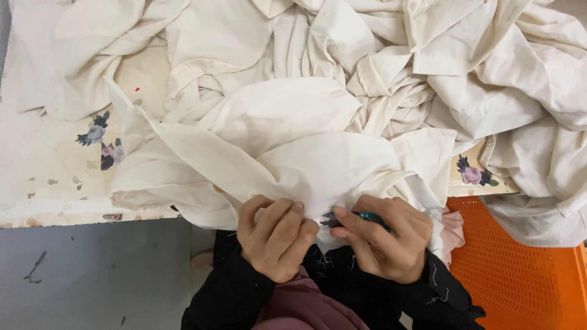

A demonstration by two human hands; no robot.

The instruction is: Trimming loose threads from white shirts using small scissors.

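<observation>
1. Tightly framed, both hands work at the near edge of the counter (55, 211), with bare grey floor (92, 275) to the left and an orange mesh crate (520, 269) close on the right.
2. Worn and stained, the counter carries faded flower prints and a heap of cream garments (367, 73) covering most of it.
3. Left hand (275, 235) pinches a fold of the cream garment (318, 165) hanging over the edge.
4. Right hand (382, 244) grips small teal-handled thread snips (354, 218), the tips touching the fabric.
</observation>
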